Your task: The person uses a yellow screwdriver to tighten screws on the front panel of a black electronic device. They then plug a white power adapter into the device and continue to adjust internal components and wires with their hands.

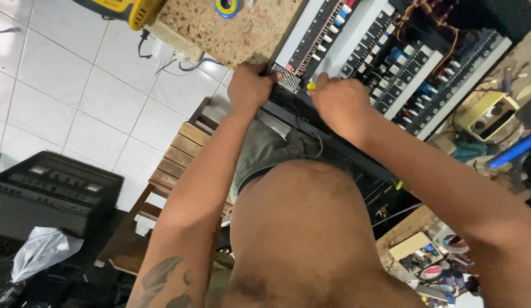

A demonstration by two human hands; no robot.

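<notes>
Head view shows the left hand [251,85] with fingers curled over the near edge of a metal mesh power supply [288,78], gripping it against the black chassis [334,142]. The right hand [339,102] is closed around a yellow-handled screwdriver [311,86], whose tip sits just right of the mesh box. Beyond the fingers lie rows of breaker modules [391,63] on the counter [242,34].
</notes>
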